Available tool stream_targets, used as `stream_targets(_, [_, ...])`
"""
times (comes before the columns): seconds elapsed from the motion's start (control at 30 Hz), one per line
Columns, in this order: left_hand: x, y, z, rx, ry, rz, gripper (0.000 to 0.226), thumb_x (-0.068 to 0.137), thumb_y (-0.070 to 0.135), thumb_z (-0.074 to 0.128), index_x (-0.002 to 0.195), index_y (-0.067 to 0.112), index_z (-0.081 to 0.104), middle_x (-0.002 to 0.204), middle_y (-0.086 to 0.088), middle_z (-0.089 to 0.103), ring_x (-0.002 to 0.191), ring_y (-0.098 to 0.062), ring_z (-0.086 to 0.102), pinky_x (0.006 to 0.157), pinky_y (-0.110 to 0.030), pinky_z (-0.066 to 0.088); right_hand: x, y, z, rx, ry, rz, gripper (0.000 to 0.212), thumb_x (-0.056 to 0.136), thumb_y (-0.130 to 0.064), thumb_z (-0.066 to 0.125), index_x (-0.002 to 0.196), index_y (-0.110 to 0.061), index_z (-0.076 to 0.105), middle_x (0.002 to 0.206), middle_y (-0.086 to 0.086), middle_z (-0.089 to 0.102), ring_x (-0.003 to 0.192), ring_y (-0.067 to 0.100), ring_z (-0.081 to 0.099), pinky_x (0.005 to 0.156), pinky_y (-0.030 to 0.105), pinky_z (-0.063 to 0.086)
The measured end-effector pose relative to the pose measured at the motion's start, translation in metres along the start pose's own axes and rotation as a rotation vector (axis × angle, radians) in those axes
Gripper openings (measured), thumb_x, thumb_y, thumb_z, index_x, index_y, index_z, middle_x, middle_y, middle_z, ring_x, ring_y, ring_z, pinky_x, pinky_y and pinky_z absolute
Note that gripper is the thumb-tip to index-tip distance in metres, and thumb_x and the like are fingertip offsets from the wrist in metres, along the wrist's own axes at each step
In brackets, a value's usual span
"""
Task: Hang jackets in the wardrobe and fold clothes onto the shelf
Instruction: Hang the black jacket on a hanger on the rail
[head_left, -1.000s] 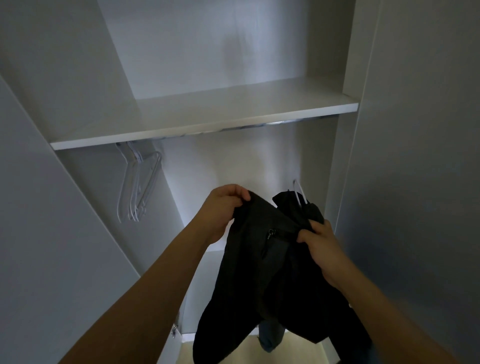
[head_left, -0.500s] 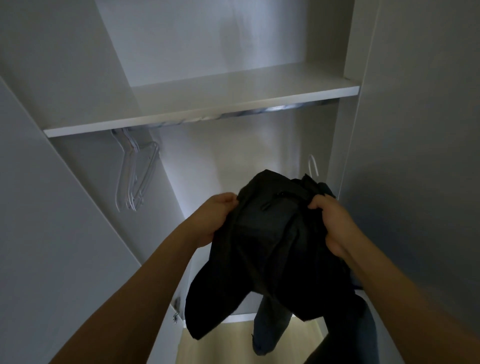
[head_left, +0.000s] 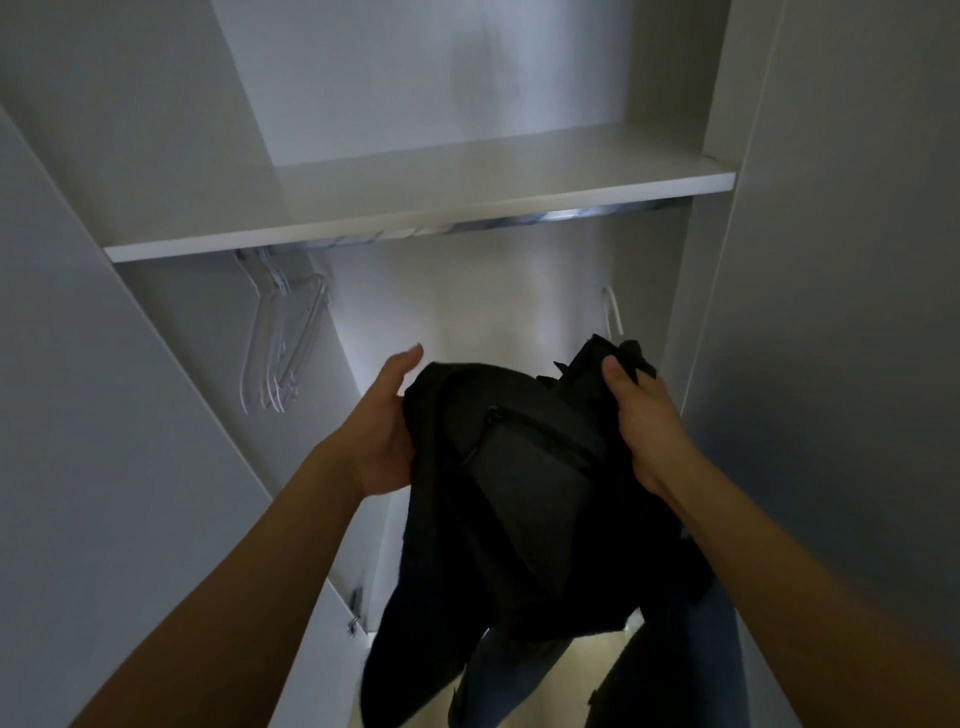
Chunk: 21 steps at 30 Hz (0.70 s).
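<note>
One dark jacket is held up below the shelf and rail, already on a white hanger but not yet hooked. It is gripped near the collar by the right hand; the left hand supports it, its fingers hidden behind the cloth, so their state cannot be told. Spare hangers are seen at the left; nothing folded lies on the shelf.

No legible text or labels
</note>
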<state>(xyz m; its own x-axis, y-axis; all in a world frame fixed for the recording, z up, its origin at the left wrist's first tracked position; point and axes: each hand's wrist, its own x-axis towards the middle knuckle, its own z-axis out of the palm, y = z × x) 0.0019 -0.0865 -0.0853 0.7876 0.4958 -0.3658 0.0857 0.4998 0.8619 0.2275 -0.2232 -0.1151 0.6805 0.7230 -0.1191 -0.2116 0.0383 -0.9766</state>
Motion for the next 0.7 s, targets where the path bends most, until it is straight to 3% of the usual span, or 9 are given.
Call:
stream_targets(0.07, [0.004, 0.002, 0.002, 0.047, 0.033, -0.1, 0.097, 0.059, 0.083, 0.065, 0.121, 0.009, 0.068, 0.122, -0.017, 0.066, 0.112, -0.034, 0.064, 0.091, -0.044, 0.053, -0.003, 0.002, 0.008, -0.056, 0.021, -0.047, 0.048, 0.097, -0.044, 0.051, 0.138, -0.02, 0.046, 0.154, 0.002, 0.029, 0.13, 0.027, 0.044, 0.111, 0.048, 0.037])
stream_targets(0.1, [0.007, 0.002, 0.003, 0.084, 0.062, -0.125, 0.091, 0.065, 0.08, 0.064, 0.121, 0.008, 0.068, 0.122, -0.017, 0.066, 0.112, -0.034, 0.064, 0.092, -0.044, 0.053, -0.004, 0.003, 0.011, -0.084, 0.026, -0.08, 0.039, 0.098, -0.042, 0.049, 0.132, -0.023, 0.049, 0.155, 0.001, 0.025, 0.13, 0.025, 0.043, 0.113, 0.046, 0.035])
stream_targets(0.23, [0.015, -0.004, 0.006, 0.168, 0.153, -0.028, 0.029, 0.092, 0.012, 0.057, 0.119, 0.01, 0.067, 0.118, -0.016, 0.067, 0.107, -0.031, 0.065, 0.085, -0.038, 0.056, -0.004, 0.012, 0.012, -0.28, 0.054, -0.188, 0.037, 0.102, -0.032, 0.043, 0.13, -0.011, 0.054, 0.148, -0.003, 0.022, 0.1, 0.005, 0.045, 0.105, 0.024, 0.027])
stream_targets(0.33, [0.017, -0.011, 0.007, -0.004, 0.148, 0.094, 0.05, 0.073, -0.015, 0.038, 0.106, 0.006, 0.069, 0.112, -0.017, 0.068, 0.103, -0.034, 0.063, 0.084, -0.04, 0.056, -0.003, 0.018, 0.009, -0.338, 0.057, -0.194, 0.034, 0.102, -0.026, 0.043, 0.127, -0.006, 0.056, 0.143, -0.002, 0.024, 0.093, 0.005, 0.044, 0.101, 0.02, 0.027])
stream_targets(0.4, [0.019, -0.017, 0.006, -0.058, 0.133, 0.088, 0.03, 0.06, -0.006, 0.041, 0.078, 0.006, 0.062, 0.095, -0.013, 0.062, 0.086, -0.031, 0.061, 0.075, -0.036, 0.055, -0.002, 0.02, 0.007, -0.35, 0.061, -0.184, 0.034, 0.103, -0.024, 0.043, 0.127, -0.004, 0.056, 0.139, -0.002, 0.025, 0.102, 0.009, 0.042, 0.101, 0.021, 0.028])
stream_targets(0.47, [0.019, -0.019, 0.009, -0.08, 0.103, 0.006, 0.012, 0.061, 0.014, 0.056, 0.07, 0.007, 0.056, 0.088, -0.01, 0.056, 0.077, -0.026, 0.06, 0.072, -0.033, 0.051, -0.004, 0.022, 0.008, -0.333, 0.057, -0.187, 0.029, 0.103, -0.023, 0.044, 0.124, -0.008, 0.057, 0.13, -0.006, 0.025, 0.104, 0.01, 0.042, 0.102, 0.021, 0.027])
stream_targets(0.57, [0.032, -0.02, 0.013, -0.043, 0.098, -0.175, 0.07, 0.07, 0.064, 0.068, 0.104, 0.004, 0.075, 0.111, -0.015, 0.07, 0.098, -0.033, 0.069, 0.085, -0.04, 0.054, -0.007, 0.027, 0.01, -0.3, 0.033, -0.188, 0.011, 0.102, -0.022, 0.045, 0.11, -0.022, 0.053, 0.127, -0.011, 0.024, 0.095, 0.003, 0.044, 0.102, 0.019, 0.028])
stream_targets(0.63, [0.042, -0.016, 0.019, 0.01, 0.158, -0.244, 0.067, 0.069, 0.063, 0.073, 0.105, 0.007, 0.075, 0.107, -0.015, 0.071, 0.093, -0.031, 0.071, 0.08, -0.038, 0.056, -0.009, 0.029, 0.01, -0.294, 0.022, -0.19, 0.006, 0.102, -0.022, 0.046, 0.105, -0.024, 0.051, 0.127, -0.012, 0.024, 0.093, 0.0, 0.044, 0.1, 0.018, 0.028])
stream_targets(0.7, [0.05, -0.013, 0.022, 0.144, 0.19, -0.298, 0.038, 0.074, 0.041, 0.074, 0.092, 0.008, 0.073, 0.095, -0.011, 0.07, 0.081, -0.027, 0.068, 0.072, -0.033, 0.056, -0.01, 0.03, 0.009, -0.294, 0.025, -0.191, 0.007, 0.101, -0.021, 0.047, 0.104, -0.021, 0.053, 0.127, -0.01, 0.026, 0.101, 0.006, 0.044, 0.099, 0.018, 0.029])
